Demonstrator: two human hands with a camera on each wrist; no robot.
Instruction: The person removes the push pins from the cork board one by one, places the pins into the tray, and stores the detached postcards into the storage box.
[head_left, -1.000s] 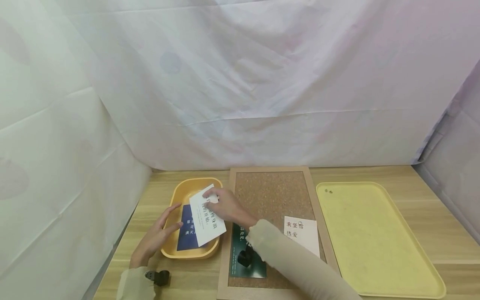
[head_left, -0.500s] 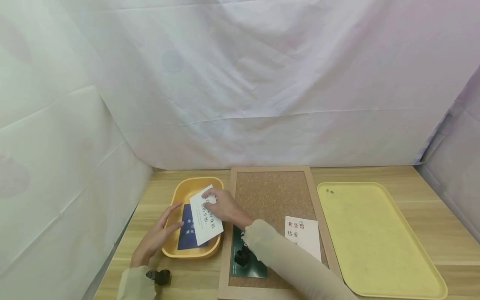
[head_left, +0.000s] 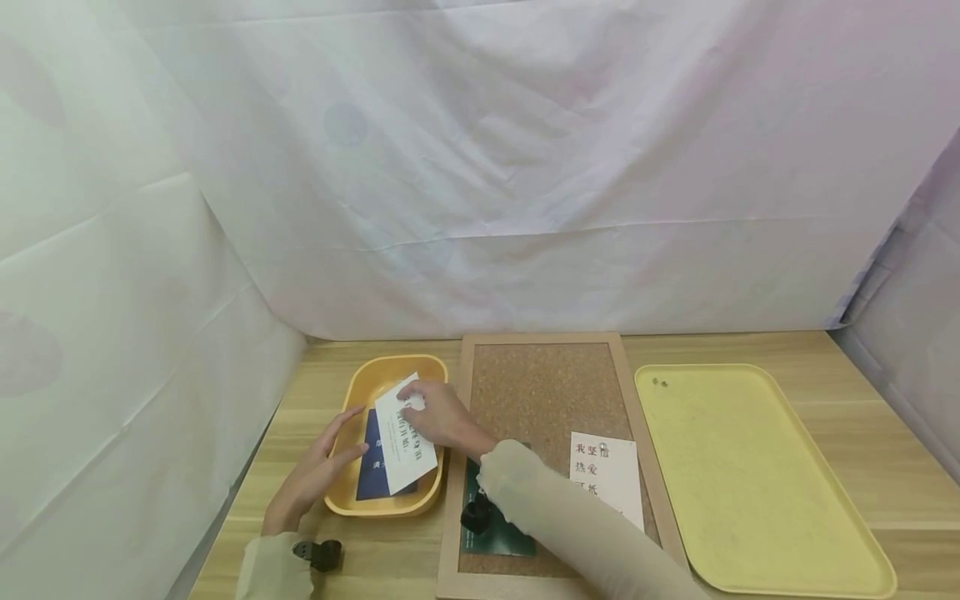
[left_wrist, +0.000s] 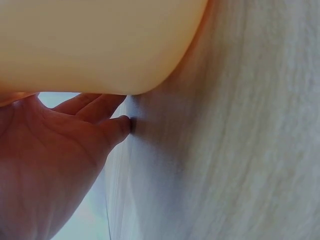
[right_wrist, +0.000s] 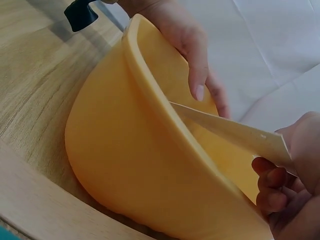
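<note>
"The white card [head_left: 407, 435]: where was it in the head view?"

"It was tilted over the yellow-orange basin [head_left: 375, 375], overlapping the blue card [head_left: 372, 477]. The right hand [head_left: 437, 417] pinched its upper end between thumb and fingers; the left hand [head_left: 309, 473] lay at the left rim, thumb and fingers spread wide."

"What threatened trouble there?"

"The overlap, most likely. If the two cards touched, a pull might have dragged both along; contact could not be told. The right sleeve [head_left: 592, 525] also passed over the green card [head_left: 504, 538] on the corkboard [head_left: 551, 383], so a low sweep could have shifted that card."

"And the left wrist view?"

"The left hand was beside the basin's outer wall, its fingers partly hidden. How firmly they pressed could not be told. A weak hold might have let the basin slide if the rim was knocked."

"Did the right wrist view settle anything?"

"It showed the white card slanting, one end in the right hand's pinch, the other low behind the near rim. A sideways pull could have caught its edge there and bent a corner. Being held at one end only, it might also have swivelled."
</note>
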